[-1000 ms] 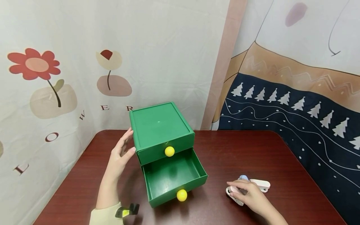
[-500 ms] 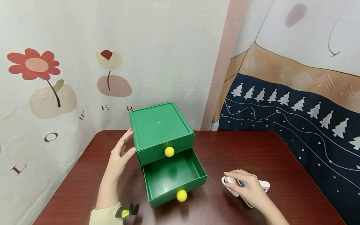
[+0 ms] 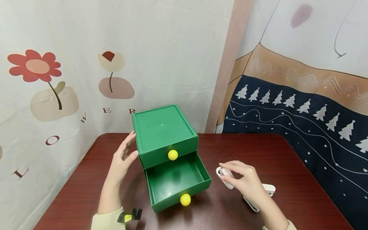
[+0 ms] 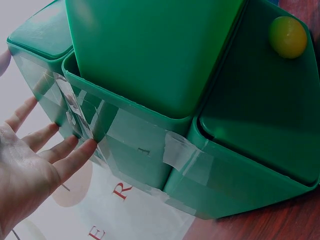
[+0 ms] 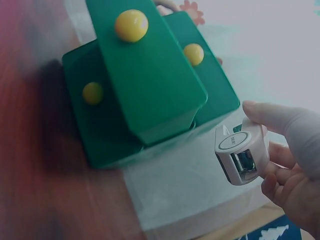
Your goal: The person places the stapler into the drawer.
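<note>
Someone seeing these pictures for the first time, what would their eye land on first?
Probably the green drawer unit on the reddish-brown table, its lower drawer standing open and its round knobs bright yellow. Next, the small white device that the right hand holds to the right of it. The big red flower on the backdrop's left likely comes third.

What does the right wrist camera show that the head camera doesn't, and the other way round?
Only the right wrist view shows a third yellow knob, on the lowest drawer.

Only the head view shows the inside of the open drawer and the white items lying on the table.

Both show the green drawer unit, its two upper yellow knobs and the white gadget held in the right grip.
</note>
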Motion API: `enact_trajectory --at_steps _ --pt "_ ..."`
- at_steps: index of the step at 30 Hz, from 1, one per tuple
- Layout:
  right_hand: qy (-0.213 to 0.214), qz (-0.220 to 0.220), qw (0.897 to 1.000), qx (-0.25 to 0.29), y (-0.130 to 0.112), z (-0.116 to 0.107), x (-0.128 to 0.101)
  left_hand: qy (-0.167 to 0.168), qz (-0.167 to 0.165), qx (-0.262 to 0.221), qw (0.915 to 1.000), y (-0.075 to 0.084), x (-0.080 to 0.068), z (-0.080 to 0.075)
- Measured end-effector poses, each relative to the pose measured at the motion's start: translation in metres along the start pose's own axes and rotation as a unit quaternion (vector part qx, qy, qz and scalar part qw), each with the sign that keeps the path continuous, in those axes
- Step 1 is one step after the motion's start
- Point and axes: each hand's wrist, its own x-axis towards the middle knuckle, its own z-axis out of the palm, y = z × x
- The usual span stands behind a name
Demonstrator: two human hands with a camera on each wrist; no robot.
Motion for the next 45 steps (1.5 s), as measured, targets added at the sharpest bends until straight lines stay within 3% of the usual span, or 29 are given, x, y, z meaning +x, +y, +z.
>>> enact_trajectory --at_steps 10,17,20,31,45 --pt "-0.008 0.007 1.000 0.022 -0.014 0.013 0.029 -0.001 -0.002 0.001 1.0000 0.000 0.000 0.000" --pt "-0.003 -0.013 0.999 0.044 -0.045 0.026 0.051 -0.001 -0.001 0.002 1.0000 0.000 0.001 0.000" --pt "-0.010 -0.002 0.998 0.059 -0.052 0.033 0.058 -0.002 0.001 -0.002 1.0000 0.000 0.001 0.000" --pt "-0.028 0.066 0.995 0.070 -0.011 0.072 0.052 -0.005 0.003 -0.013 0.9999 0.000 0.000 0.000" --pt "-0.077 0.044 0.996 0.019 0.001 0.079 0.050 -0.002 -0.002 -0.012 0.9999 0.000 0.001 0.001"
